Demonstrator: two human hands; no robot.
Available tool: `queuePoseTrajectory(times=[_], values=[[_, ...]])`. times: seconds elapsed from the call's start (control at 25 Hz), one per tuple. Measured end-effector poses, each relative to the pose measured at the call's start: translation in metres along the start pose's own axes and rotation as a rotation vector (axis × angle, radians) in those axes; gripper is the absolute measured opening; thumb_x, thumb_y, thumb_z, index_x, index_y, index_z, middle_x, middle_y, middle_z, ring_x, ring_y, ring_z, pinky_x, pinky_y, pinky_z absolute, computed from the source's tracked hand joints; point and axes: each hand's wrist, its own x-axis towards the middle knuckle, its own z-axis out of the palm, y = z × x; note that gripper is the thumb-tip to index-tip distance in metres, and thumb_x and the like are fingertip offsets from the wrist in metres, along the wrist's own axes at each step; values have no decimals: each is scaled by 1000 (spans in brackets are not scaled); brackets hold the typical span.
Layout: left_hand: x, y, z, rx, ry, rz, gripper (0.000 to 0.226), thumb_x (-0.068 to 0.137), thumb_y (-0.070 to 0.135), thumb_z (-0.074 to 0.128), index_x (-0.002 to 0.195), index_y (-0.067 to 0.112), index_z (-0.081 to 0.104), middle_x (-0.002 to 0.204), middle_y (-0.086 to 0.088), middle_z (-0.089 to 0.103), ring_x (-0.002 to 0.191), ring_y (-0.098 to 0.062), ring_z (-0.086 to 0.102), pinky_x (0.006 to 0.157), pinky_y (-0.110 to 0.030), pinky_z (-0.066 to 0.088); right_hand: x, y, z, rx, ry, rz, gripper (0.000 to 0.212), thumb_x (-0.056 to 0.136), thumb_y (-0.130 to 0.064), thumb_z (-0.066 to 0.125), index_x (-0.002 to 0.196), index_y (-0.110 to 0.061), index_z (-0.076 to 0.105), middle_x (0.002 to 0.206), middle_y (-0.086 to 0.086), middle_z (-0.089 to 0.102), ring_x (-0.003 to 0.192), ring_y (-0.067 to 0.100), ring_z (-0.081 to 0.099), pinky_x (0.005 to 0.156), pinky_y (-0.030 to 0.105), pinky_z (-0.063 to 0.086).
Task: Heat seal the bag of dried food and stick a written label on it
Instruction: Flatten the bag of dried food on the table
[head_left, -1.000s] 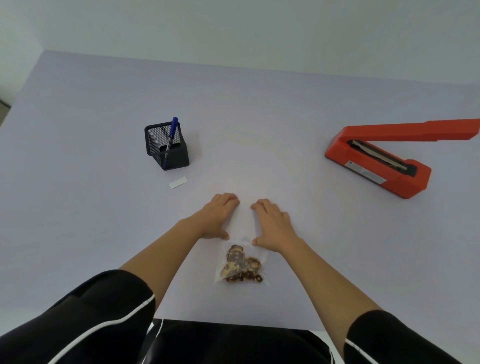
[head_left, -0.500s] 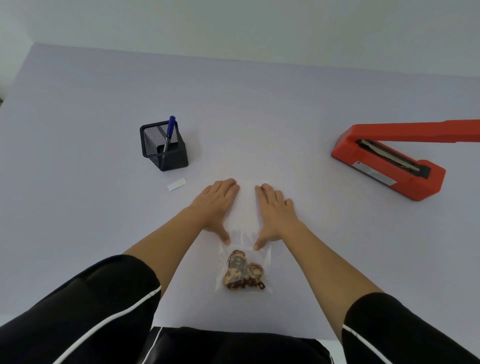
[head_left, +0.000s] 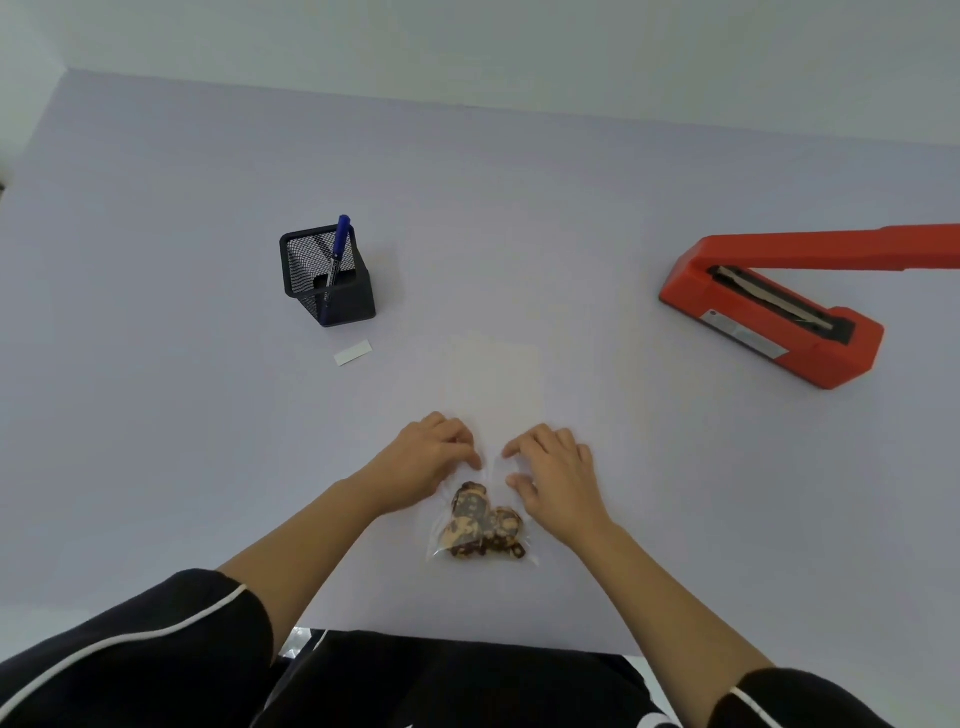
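Note:
A clear plastic bag of dried food (head_left: 480, 527) lies flat on the lilac table (head_left: 156, 415) near its front edge, the brown pieces gathered at its near end. My left hand (head_left: 421, 462) and my right hand (head_left: 556, 473) sit on the bag's clear upper part just beyond the food. Their fingers are curled and pinch the film between them. The far end of the bag is barely visible against the table. A small blank white label (head_left: 353, 353) lies to the left, in front of the pen holder.
A black mesh pen holder (head_left: 332, 280) with a blue pen (head_left: 340, 244) stands at the left. A red heat sealer (head_left: 769, 322) rests at the right with its arm raised, running out of view. The table's front edge is just above my lap.
Both hands lay flat on the bag with straight fingers. They have since drawn back toward the food and curled their fingers on the film. The bag has shifted only slightly.

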Motion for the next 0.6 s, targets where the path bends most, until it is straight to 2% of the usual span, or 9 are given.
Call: queuePoseTrajectory(times=[0.12,0.28,0.44,0.6], values=[[1,1,0,13,-9,13,35,88,5,54,115,25,65,114,2,60,104,-23,48,80,-39,45,0,1,4,5,-26,-12,27,89,-21,56,111,-34,63,113,-6,54,107,19,44,79,29,21],[2,1,1,-35,-4,-20,38,90,6,53,125,19,60,120,-4,58,110,-26,47,88,-38,43,-1,1,4,-63,-38,-23,36,91,-24,51,124,-39,55,117,-8,53,108,19,43,78,30,22],[6,-1,-6,-68,-44,-91,44,89,13,55,133,17,52,129,-5,49,120,-24,40,101,-35,35,6,0,-5,-109,-69,26,52,88,-33,55,137,-32,39,131,-7,46,117,20,40,86,35,29],[16,-3,-20,-43,-102,-151,67,82,26,66,142,16,37,139,-6,36,126,-23,31,107,-33,30,22,-2,-14,-162,-135,20,72,80,-37,64,142,-26,28,141,-4,35,125,20,35,94,38,30]])
